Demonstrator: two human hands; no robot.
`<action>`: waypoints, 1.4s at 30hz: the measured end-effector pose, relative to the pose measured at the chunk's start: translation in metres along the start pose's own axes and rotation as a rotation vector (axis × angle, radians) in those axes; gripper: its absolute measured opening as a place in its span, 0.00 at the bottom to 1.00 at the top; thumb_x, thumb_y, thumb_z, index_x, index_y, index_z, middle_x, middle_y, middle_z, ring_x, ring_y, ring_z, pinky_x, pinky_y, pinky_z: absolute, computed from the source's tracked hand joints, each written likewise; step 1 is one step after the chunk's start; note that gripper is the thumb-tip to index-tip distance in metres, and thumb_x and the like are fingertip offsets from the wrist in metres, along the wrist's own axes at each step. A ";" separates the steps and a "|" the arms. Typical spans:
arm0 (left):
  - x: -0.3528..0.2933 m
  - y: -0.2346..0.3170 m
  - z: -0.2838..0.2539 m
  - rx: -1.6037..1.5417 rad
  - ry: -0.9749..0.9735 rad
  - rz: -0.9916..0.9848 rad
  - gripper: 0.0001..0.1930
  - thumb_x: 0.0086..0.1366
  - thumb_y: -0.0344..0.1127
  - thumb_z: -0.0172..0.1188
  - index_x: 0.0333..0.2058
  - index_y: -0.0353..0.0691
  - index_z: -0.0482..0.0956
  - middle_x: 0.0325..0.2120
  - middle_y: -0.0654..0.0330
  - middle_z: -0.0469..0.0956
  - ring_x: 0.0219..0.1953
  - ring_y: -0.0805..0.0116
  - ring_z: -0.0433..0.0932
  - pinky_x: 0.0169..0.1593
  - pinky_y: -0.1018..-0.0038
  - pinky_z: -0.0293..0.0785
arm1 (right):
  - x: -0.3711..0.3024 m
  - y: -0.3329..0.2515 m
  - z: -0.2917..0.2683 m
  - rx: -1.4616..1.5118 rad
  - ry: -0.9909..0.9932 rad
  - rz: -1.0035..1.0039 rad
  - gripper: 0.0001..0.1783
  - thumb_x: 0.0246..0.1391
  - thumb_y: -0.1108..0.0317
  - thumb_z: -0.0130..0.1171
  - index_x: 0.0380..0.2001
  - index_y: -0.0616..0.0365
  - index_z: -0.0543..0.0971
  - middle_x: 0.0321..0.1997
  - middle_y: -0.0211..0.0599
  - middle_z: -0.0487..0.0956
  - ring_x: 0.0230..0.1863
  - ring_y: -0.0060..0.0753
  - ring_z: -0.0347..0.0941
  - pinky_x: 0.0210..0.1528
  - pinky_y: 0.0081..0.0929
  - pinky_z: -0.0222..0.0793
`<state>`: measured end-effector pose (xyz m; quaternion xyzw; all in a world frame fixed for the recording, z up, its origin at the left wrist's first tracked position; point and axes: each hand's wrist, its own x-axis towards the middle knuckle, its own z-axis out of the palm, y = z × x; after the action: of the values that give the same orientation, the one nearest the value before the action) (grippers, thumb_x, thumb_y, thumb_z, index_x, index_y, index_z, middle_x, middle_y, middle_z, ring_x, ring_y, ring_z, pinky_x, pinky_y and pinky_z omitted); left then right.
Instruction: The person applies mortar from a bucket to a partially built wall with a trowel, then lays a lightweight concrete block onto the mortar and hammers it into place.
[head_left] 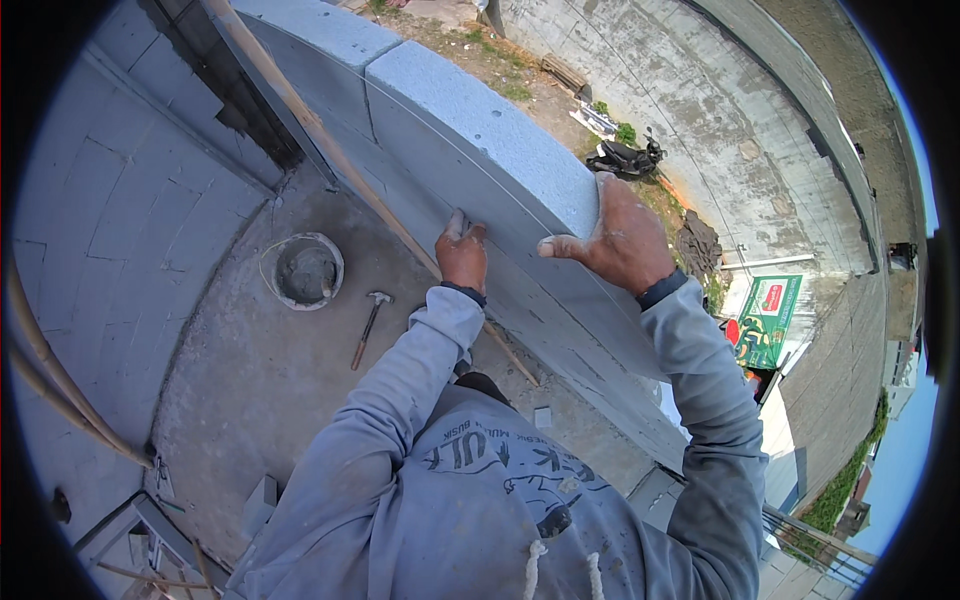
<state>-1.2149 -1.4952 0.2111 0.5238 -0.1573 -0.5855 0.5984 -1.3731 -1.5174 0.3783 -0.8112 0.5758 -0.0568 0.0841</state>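
A pale grey lightweight concrete block forms the top of the wall in front of me, with a second block butted to its left end across a narrow joint. My right hand grips the near block's right end, thumb stretched along the near face and the other fingers partly hidden behind it. Lower on the wall's near face, my left hand has its fingers curled together against the surface. Whatever may be between those fingertips does not show. A thin string runs along the wall near the block's upper edge.
A long wooden pole leans along the wall. On the concrete floor stand a bucket of grey mortar and a hammer. A block wall rises at the left. Beyond my wall are a parked motorcycle and a green banner.
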 end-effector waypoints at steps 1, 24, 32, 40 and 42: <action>0.002 -0.002 -0.002 0.008 0.003 0.012 0.26 0.59 0.24 0.50 0.56 0.20 0.57 0.50 0.43 0.68 0.49 0.62 0.70 0.52 0.80 0.61 | 0.001 0.001 0.001 0.012 -0.012 -0.021 0.53 0.24 0.26 0.61 0.36 0.69 0.66 0.35 0.56 0.72 0.41 0.54 0.71 0.42 0.42 0.67; 0.010 0.014 -0.014 0.304 0.135 0.248 0.27 0.63 0.39 0.49 0.55 0.25 0.60 0.49 0.48 0.69 0.51 0.61 0.67 0.54 0.72 0.61 | 0.000 -0.006 0.010 0.047 0.056 0.125 0.38 0.55 0.39 0.41 0.47 0.70 0.67 0.45 0.57 0.72 0.47 0.54 0.70 0.48 0.44 0.65; 0.037 0.152 0.027 0.286 0.234 0.254 0.44 0.55 0.55 0.55 0.55 0.17 0.54 0.52 0.39 0.63 0.52 0.52 0.65 0.52 0.65 0.64 | -0.004 0.014 0.001 0.132 0.023 0.180 0.38 0.56 0.38 0.39 0.47 0.69 0.67 0.45 0.55 0.72 0.49 0.53 0.68 0.49 0.41 0.65; 0.123 0.186 0.005 0.540 0.343 0.359 0.33 0.53 0.55 0.60 0.43 0.25 0.72 0.35 0.53 0.75 0.30 0.63 0.72 0.29 0.71 0.68 | -0.210 0.081 -0.079 1.003 0.595 0.216 0.21 0.57 0.57 0.53 0.43 0.66 0.72 0.40 0.41 0.76 0.42 0.27 0.72 0.44 0.24 0.68; 0.128 0.201 -0.011 0.702 0.328 0.343 0.31 0.53 0.54 0.60 0.42 0.27 0.74 0.33 0.56 0.76 0.25 0.66 0.70 0.23 0.71 0.64 | -0.283 0.085 -0.065 1.172 0.234 0.284 0.19 0.52 0.58 0.58 0.38 0.64 0.75 0.34 0.40 0.78 0.37 0.28 0.73 0.40 0.23 0.68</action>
<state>-1.0641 -1.6481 0.3152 0.7484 -0.3346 -0.2971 0.4896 -1.5579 -1.2821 0.4263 -0.5338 0.5567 -0.4410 0.4591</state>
